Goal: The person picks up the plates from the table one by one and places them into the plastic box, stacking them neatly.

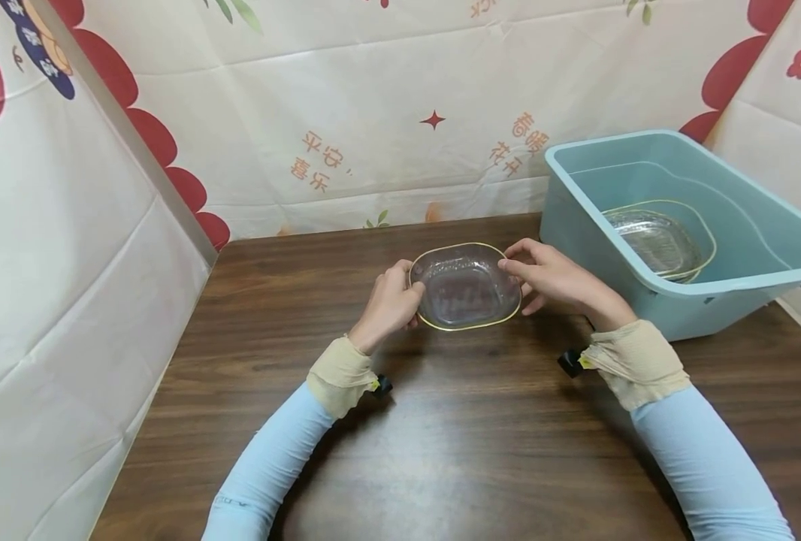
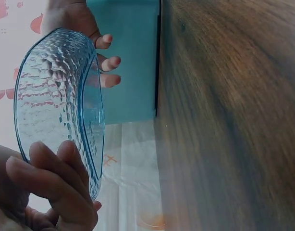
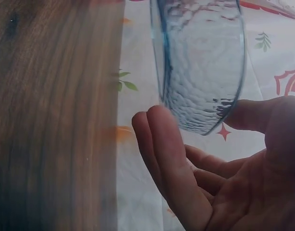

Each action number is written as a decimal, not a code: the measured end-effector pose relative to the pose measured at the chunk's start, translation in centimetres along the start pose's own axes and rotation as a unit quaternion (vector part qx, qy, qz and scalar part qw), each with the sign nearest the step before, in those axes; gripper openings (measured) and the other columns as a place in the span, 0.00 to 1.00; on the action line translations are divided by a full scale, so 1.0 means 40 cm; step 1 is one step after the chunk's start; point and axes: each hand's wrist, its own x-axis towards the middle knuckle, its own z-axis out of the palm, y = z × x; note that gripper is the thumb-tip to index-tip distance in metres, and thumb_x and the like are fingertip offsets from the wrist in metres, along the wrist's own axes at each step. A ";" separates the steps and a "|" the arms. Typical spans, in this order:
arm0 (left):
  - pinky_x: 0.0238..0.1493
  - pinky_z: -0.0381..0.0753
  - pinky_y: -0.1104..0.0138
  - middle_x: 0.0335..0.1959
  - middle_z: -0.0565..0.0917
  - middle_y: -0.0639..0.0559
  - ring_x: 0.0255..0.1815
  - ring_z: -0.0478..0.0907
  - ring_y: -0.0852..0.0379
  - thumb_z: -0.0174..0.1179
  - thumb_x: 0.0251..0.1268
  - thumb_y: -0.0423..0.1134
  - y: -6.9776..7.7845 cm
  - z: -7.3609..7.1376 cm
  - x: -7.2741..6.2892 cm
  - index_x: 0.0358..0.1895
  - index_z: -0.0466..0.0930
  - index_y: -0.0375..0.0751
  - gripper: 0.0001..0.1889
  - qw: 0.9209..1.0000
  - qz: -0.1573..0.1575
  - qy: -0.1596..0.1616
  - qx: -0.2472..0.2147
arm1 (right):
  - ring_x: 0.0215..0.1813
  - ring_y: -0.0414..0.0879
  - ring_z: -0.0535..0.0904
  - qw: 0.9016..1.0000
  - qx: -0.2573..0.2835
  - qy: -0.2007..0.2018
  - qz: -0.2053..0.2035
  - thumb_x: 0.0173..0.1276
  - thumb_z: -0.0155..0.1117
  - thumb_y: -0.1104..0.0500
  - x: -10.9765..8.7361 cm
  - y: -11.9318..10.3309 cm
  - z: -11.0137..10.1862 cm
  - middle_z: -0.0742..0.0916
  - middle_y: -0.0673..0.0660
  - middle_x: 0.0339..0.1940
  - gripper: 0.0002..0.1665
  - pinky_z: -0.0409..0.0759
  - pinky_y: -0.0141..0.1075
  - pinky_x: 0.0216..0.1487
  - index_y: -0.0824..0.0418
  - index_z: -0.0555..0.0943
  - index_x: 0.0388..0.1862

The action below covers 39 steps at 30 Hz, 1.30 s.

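Note:
A clear oval glass dish with a gold rim is held above the table, its inside facing the head camera. My left hand grips its left end, thumb over the rim and fingers underneath. On the right end, my right hand has its thumb on the rim. In the right wrist view, the other fingers spread below and beside the dish's dimpled wall. Both hands keep the dish roughly level with each other.
A light blue plastic tub stands at the right on the brown wooden table. Inside it lie more gold-rimmed clear dishes, seemingly stacked. Printed white cloth hangs behind the table and along both sides.

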 end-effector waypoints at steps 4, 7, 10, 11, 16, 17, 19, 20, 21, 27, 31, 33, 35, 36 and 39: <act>0.07 0.74 0.66 0.13 0.80 0.48 0.06 0.74 0.59 0.50 0.71 0.32 0.003 -0.010 0.000 0.55 0.76 0.36 0.14 1.000 0.005 0.004 0.005 | 0.35 0.48 0.87 1.000 0.011 -0.021 0.000 0.82 0.55 0.47 0.005 -0.003 0.008 0.78 0.70 0.61 0.37 0.91 0.47 0.32 0.69 0.58 0.76; 0.07 0.75 0.65 0.13 0.80 0.48 0.06 0.74 0.59 0.50 0.71 0.32 0.005 -0.016 -0.002 0.55 0.76 0.36 0.13 1.000 0.007 0.009 0.009 | 0.31 0.50 0.88 0.999 0.026 -0.038 -0.010 0.81 0.57 0.51 0.008 -0.003 0.015 0.82 0.71 0.55 0.36 0.91 0.49 0.31 0.70 0.58 0.75; 0.07 0.75 0.64 0.13 0.81 0.48 0.06 0.74 0.59 0.50 0.71 0.32 0.008 -0.021 -0.004 0.55 0.76 0.36 0.13 1.000 0.008 0.013 0.012 | 0.30 0.51 0.89 0.998 0.042 -0.048 -0.023 0.81 0.57 0.57 0.011 0.000 0.022 0.85 0.71 0.49 0.31 0.91 0.51 0.30 0.70 0.59 0.74; 0.07 0.75 0.64 0.13 0.81 0.48 0.06 0.74 0.59 0.50 0.72 0.32 0.008 -0.021 -0.005 0.55 0.76 0.37 0.13 1.000 0.008 0.014 0.013 | 0.30 0.51 0.90 0.997 0.049 -0.049 -0.028 0.81 0.57 0.59 0.011 0.002 0.023 0.85 0.71 0.48 0.30 0.91 0.51 0.30 0.70 0.59 0.73; 0.07 0.75 0.64 0.13 0.81 0.48 0.06 0.74 0.59 0.50 0.71 0.32 0.009 -0.024 -0.006 0.55 0.77 0.37 0.14 1.000 0.010 0.018 0.012 | 0.32 0.50 0.89 0.993 0.092 -0.054 -0.045 0.80 0.53 0.66 0.016 0.014 0.032 0.83 0.71 0.50 0.31 0.91 0.51 0.31 0.69 0.56 0.75; 0.07 0.75 0.64 0.13 0.81 0.47 0.06 0.74 0.59 0.49 0.71 0.32 0.009 -0.025 -0.006 0.55 0.77 0.37 0.14 1.000 0.011 0.018 0.011 | 0.32 0.51 0.90 0.992 0.101 -0.055 -0.046 0.79 0.52 0.67 0.017 0.015 0.033 0.83 0.71 0.49 0.31 0.91 0.51 0.31 0.68 0.55 0.76; 0.07 0.76 0.63 0.13 0.81 0.47 0.06 0.74 0.60 0.49 0.70 0.32 0.009 -0.026 -0.005 0.56 0.77 0.37 0.14 1.000 0.014 0.017 0.010 | 0.31 0.51 0.90 0.990 0.118 -0.058 -0.047 0.78 0.50 0.69 0.018 0.016 0.035 0.84 0.69 0.46 0.33 0.91 0.51 0.31 0.67 0.53 0.77; 0.07 0.77 0.63 0.13 0.81 0.47 0.06 0.74 0.60 0.49 0.70 0.32 0.010 -0.027 -0.005 0.56 0.76 0.37 0.15 1.000 0.014 0.016 0.009 | 0.31 0.52 0.90 0.990 0.123 -0.056 -0.046 0.78 0.50 0.69 0.019 0.014 0.036 0.84 0.69 0.45 0.33 0.91 0.51 0.31 0.67 0.53 0.78; 0.08 0.77 0.62 0.13 0.81 0.47 0.06 0.75 0.59 0.49 0.70 0.32 0.010 -0.028 -0.004 0.56 0.76 0.37 0.15 1.000 0.015 0.015 0.008 | 0.31 0.52 0.90 0.990 0.125 -0.052 -0.044 0.78 0.50 0.69 0.019 0.012 0.038 0.84 0.69 0.44 0.34 0.91 0.51 0.31 0.65 0.53 0.78; 0.08 0.78 0.59 0.11 0.80 0.48 0.08 0.79 0.50 0.52 0.76 0.38 0.014 -0.033 -0.005 0.58 0.77 0.40 0.14 1.000 0.018 0.024 0.000 | 0.30 0.53 0.89 0.990 0.130 -0.023 -0.052 0.77 0.49 0.71 0.024 -0.004 0.042 0.83 0.67 0.42 0.34 0.91 0.56 0.33 0.62 0.54 0.78; 0.12 0.81 0.49 0.11 0.81 0.45 0.06 0.77 0.52 0.41 0.84 0.60 0.015 -0.036 -0.006 0.54 0.80 0.37 0.29 0.999 0.027 0.025 -0.026 | 0.29 0.48 0.87 0.990 0.127 -0.003 -0.064 0.76 0.49 0.72 0.018 -0.013 0.028 0.83 0.61 0.37 0.34 0.91 0.53 0.30 0.62 0.56 0.77; 0.15 0.83 0.44 0.12 0.82 0.43 0.06 0.77 0.54 0.31 0.82 0.68 0.013 -0.040 -0.004 0.55 0.81 0.37 0.40 0.998 0.028 0.023 -0.043 | 0.30 0.45 0.86 0.990 0.120 0.013 -0.068 0.75 0.49 0.72 0.011 -0.016 0.019 0.83 0.60 0.37 0.34 0.91 0.49 0.29 0.61 0.57 0.78; 0.18 0.83 0.41 0.13 0.83 0.42 0.06 0.77 0.54 0.24 0.78 0.73 0.008 -0.044 -0.001 0.55 0.82 0.36 0.46 0.998 0.021 0.019 -0.048 | 0.31 0.42 0.86 0.991 0.113 0.026 -0.072 0.75 0.49 0.72 0.003 -0.020 0.012 0.81 0.58 0.39 0.35 0.91 0.46 0.28 0.60 0.57 0.78; 0.19 0.84 0.41 0.13 0.84 0.42 0.07 0.78 0.53 0.23 0.78 0.73 0.005 -0.047 0.001 0.56 0.82 0.37 0.47 0.999 0.018 0.013 -0.044 | 0.32 0.42 0.85 0.991 0.111 0.033 -0.073 0.75 0.50 0.72 -0.001 -0.022 0.010 0.81 0.58 0.39 0.35 0.91 0.46 0.28 0.59 0.57 0.79; 0.22 0.86 0.43 0.14 0.85 0.44 0.12 0.82 0.46 0.25 0.79 0.72 -0.007 -0.052 0.008 0.52 0.86 0.39 0.46 1.000 0.010 -0.012 -0.008 | 0.32 0.43 0.86 0.990 0.112 0.044 -0.073 0.76 0.49 0.71 -0.014 -0.027 0.001 0.81 0.58 0.41 0.37 0.91 0.48 0.29 0.57 0.56 0.81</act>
